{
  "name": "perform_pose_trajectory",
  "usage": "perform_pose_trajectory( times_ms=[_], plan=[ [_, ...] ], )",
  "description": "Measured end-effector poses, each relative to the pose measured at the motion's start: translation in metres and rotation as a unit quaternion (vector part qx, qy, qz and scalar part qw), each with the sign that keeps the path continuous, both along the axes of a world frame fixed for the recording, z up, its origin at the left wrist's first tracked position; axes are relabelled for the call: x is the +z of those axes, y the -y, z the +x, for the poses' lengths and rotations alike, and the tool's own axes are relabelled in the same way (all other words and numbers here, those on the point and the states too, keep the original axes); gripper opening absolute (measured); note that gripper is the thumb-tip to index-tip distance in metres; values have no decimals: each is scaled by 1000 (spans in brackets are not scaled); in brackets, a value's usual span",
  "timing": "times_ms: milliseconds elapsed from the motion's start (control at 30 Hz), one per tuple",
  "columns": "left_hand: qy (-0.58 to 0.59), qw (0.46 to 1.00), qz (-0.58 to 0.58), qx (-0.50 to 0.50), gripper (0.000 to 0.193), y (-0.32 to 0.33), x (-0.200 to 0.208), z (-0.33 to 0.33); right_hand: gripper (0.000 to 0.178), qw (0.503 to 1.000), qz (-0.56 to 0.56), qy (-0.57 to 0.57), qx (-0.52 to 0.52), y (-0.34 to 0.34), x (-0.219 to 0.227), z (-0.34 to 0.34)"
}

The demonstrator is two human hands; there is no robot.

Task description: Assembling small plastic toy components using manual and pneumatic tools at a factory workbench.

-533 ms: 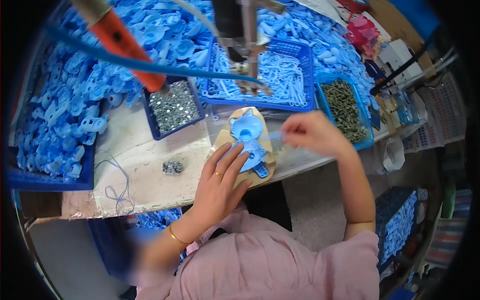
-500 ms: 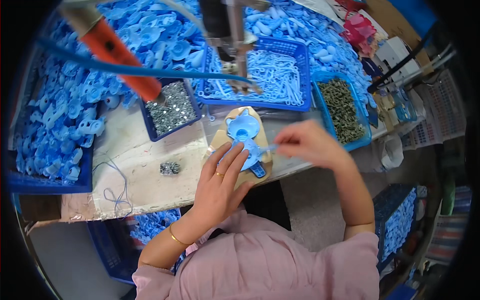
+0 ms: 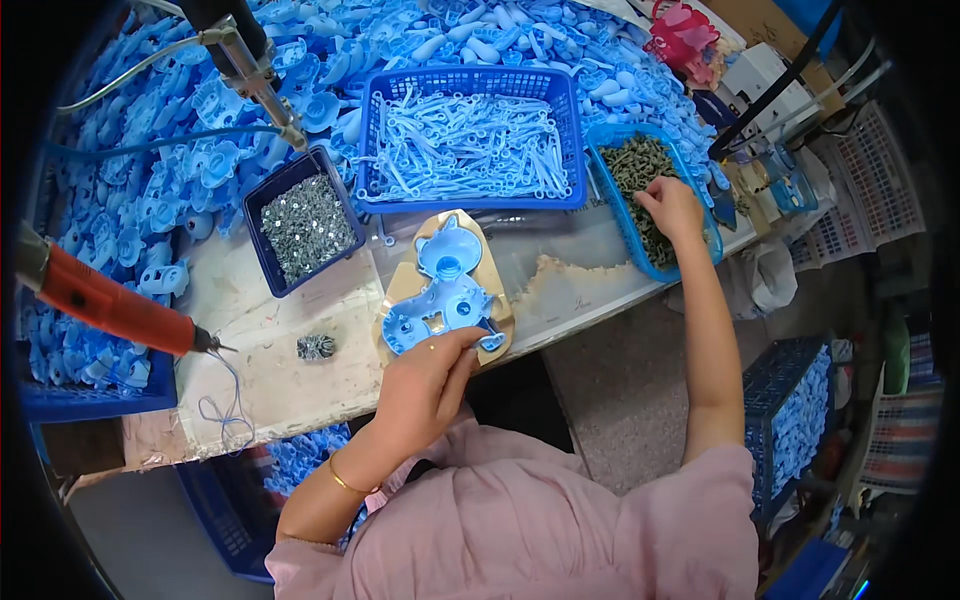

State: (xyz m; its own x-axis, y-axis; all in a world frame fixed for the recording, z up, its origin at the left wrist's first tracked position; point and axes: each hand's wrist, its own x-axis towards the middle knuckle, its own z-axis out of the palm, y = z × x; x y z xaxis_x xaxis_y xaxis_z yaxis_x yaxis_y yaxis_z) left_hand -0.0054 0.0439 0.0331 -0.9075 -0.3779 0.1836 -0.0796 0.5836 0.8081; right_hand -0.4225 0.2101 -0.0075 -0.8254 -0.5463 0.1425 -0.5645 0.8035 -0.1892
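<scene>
A light-blue, animal-shaped plastic shell (image 3: 449, 252) lies with its hollow side up in a tan holding block (image 3: 497, 222) on the table. My left hand (image 3: 428, 385) is closed at the shell's near right end, fingertips and thumb pinched together against its edge; the fingers hide part of that end. Over at the right, my right hand (image 3: 672, 212) reaches into a light-blue basket (image 3: 632, 232) of small greenish-brown pieces. Its thumb and fingers are drawn together among the pieces, and whatever they grip is too small to make out.
A blue basket (image 3: 578, 150) of light-blue ringed rods stands behind the block. Left of it are a dark tray (image 3: 262, 262) of small silvery parts and a small metallic clump (image 3: 315, 347). An orange-red power screwdriver (image 3: 120, 302) hangs at the left. Blue plastic parts (image 3: 215, 165) are heaped behind.
My right hand has gone from beside the shell to the basket of greenish-brown pieces. My left hand, flat over the shell before, now pinches at its near end. The power screwdriver has swung left and nearer.
</scene>
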Motion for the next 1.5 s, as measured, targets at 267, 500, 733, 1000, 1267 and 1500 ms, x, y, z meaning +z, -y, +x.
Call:
perform_pose_trajectory(
  times_ms=[267,500,733,1000,1267,1500],
  plan=[
    [44,983,176,5,13,7,8,4,16,941,-237,242,-20,-11,20,-3],
    [40,975,220,-21,16,10,1,3,9,844,-344,411,22,15,58,56],
    [14,950,313,-14,14,11,2,-10,16,785,-202,533,242,55,85,172],
    [3,970,243,-4,19,12,-10,-5,11,738,-127,599,283,75,82,212],
    [50,995,83,-9,16,12,-6,0,13,742,-67,606,280,79,82,209],
    [43,986,158,-20,17,18,-8,7,14,725,-69,551,408,80,82,219]
  ],
)
